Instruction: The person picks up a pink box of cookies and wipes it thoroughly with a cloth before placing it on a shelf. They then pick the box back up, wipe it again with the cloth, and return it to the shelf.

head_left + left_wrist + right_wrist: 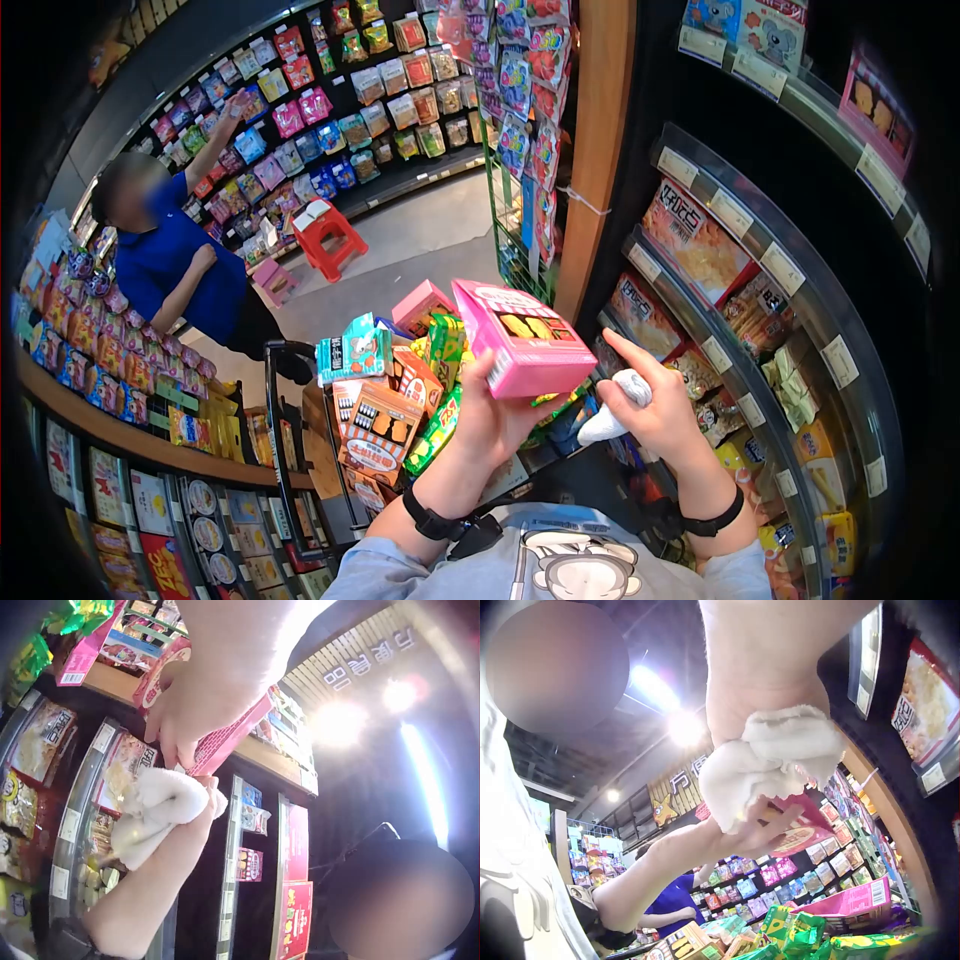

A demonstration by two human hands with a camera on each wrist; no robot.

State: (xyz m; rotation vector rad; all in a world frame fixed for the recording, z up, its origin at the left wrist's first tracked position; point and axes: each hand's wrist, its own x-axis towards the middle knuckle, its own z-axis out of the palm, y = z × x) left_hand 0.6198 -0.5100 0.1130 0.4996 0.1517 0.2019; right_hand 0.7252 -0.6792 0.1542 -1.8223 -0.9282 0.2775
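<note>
My left hand (490, 425) grips a pink biscuit box (535, 345) from below and the side, its thumb up against the near side. Cookies are printed on the front of the box. To its right, my right hand (655, 405) holds a bunched white cloth (615, 410) with the index finger reaching toward the box. In the left wrist view the cloth (161, 814) is close under the pink box (232, 739). The right wrist view shows the cloth (772, 761) covering most of the right fingers.
Below the box a black-framed cart (275, 430) is heaped with snack packs, including a brown biscuit box (375, 430) and green bags (440, 430). Curved shelves (775, 260) stand close at right. Across the aisle are a red stool (328, 240) and a person in blue (180, 265).
</note>
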